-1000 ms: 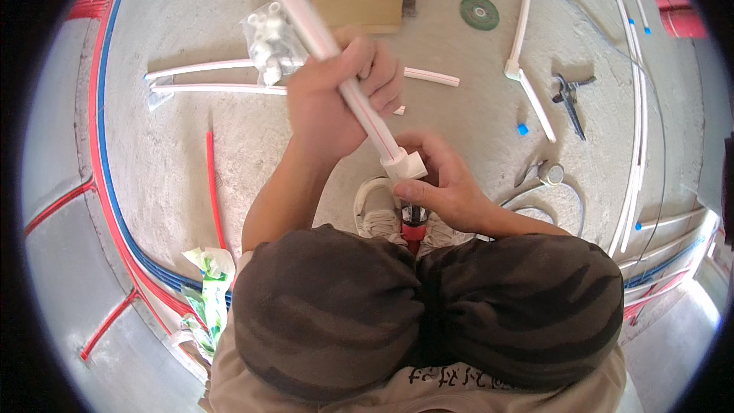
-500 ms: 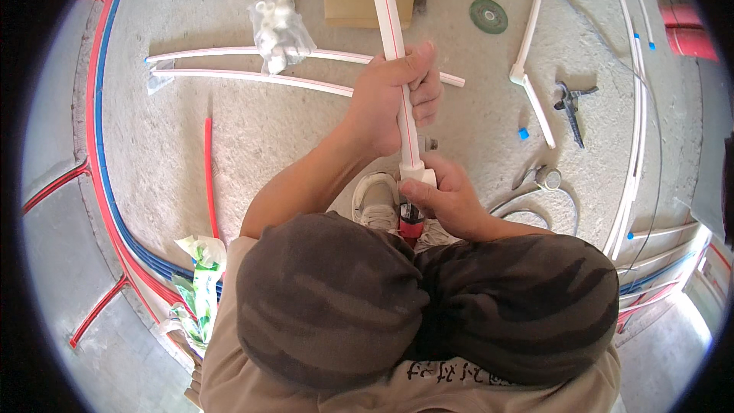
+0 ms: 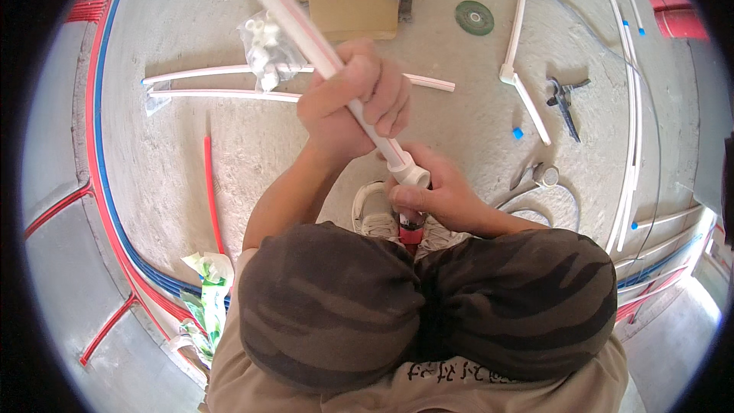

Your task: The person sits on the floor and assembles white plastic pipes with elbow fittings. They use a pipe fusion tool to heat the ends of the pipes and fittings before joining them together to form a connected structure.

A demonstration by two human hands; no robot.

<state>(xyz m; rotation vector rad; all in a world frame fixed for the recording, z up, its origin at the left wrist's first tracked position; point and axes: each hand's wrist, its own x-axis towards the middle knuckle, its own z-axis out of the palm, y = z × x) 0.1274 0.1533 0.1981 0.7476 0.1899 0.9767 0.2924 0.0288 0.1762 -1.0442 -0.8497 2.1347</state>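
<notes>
My left hand point(image 3: 355, 95) is wrapped round a long white plastic pipe point(image 3: 302, 27) with a red stripe, which slants from the upper left down to the middle. A white pipe fitting point(image 3: 410, 173) sits on the pipe's near end. Closed on that fitting is my right hand point(image 3: 432, 187), its thumb in front. Just below the fitting, between my shoes, shows a red and black tool point(image 3: 410, 227); most of it is hidden, and whether it touches the fitting I cannot tell.
A cardboard box point(image 3: 353, 15) of parts, a bag of white fittings point(image 3: 267, 57) and a green grinding disc point(image 3: 474, 17) lie ahead. To the right are a black pipe cutter point(image 3: 566, 107), a small blue cap point(image 3: 518, 133) and jointed white pipe point(image 3: 516, 38). Red and blue pipes run along the left.
The pipe's far end has swung to the left, and my left hand has moved left with it. The fitting has turned in my right hand so its open side faces nearer me.
</notes>
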